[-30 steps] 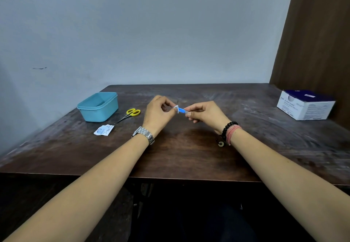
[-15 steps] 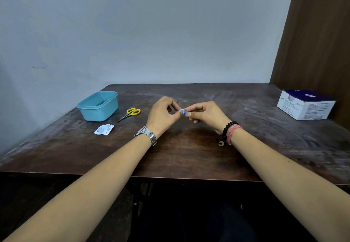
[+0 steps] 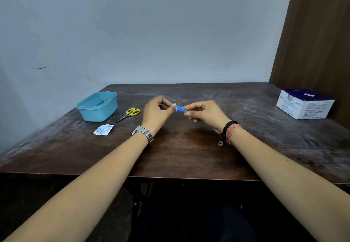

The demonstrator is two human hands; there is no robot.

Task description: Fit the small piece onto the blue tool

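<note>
A: Where is the work right now?

B: Above the middle of the dark, worn wooden tabletop (image 3: 189, 154). Both hands are raised over it, holding a small, slim blue plastic piece with a whitish clear end (image 3: 179, 108) between them. The left hand (image 3: 155, 113) pinches the whitish end between thumb and forefinger, its other fingers curled. The right hand (image 3: 205, 113) pinches the blue end the same way. The piece spans the gap between the two sets of fingertips, roughly level.

A: So which step is that?

B: I judge it to be pulling or twisting the two ends apart, perhaps a cap from a small capped item. I cannot tell exactly what the piece is; it is too small.

A: What does the next move call for?

B: A firm pinch on each end and a short, straight pull, kept over the tabletop so nothing drops out of reach.

A: What else is about?

B: To the left, a light blue rectangular plastic tub (image 3: 97, 106), yellow-handled scissors (image 3: 129, 114) just beside it, and a small torn white paper packet (image 3: 103, 129) nearer the edge. A white and dark blue cardboard box (image 3: 304, 103) sits far right.
</note>
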